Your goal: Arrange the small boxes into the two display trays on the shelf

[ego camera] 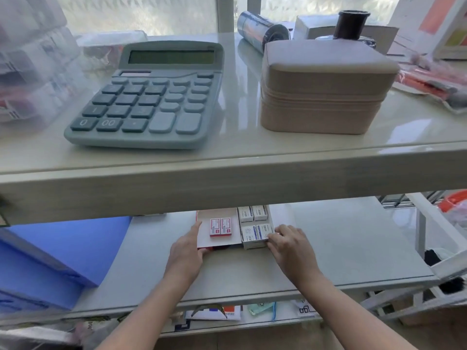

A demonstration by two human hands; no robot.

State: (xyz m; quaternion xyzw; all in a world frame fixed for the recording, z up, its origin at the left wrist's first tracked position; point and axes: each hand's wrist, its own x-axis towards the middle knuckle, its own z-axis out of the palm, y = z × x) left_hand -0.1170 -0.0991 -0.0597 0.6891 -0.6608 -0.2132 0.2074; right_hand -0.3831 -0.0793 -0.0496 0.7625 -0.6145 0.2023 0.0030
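Observation:
Two display trays stand side by side on the lower shelf (328,248), partly hidden under the upper shelf. The left tray (218,242) is white with a red edge and holds two red-and-white small boxes (220,226). The right tray (254,245) holds several white-and-blue small boxes (256,232). My left hand (188,251) grips the left tray's left side and front corner. My right hand (290,245) presses its fingertips on the right tray's front right corner, at the nearest white-and-blue box.
The upper shelf (227,178) carries a grey calculator (151,97) and a beige zip case (326,89). A blue folder stack (58,258) lies left on the lower shelf. A white wire rack (434,236) stands at right. Packets lie below the shelf's front edge.

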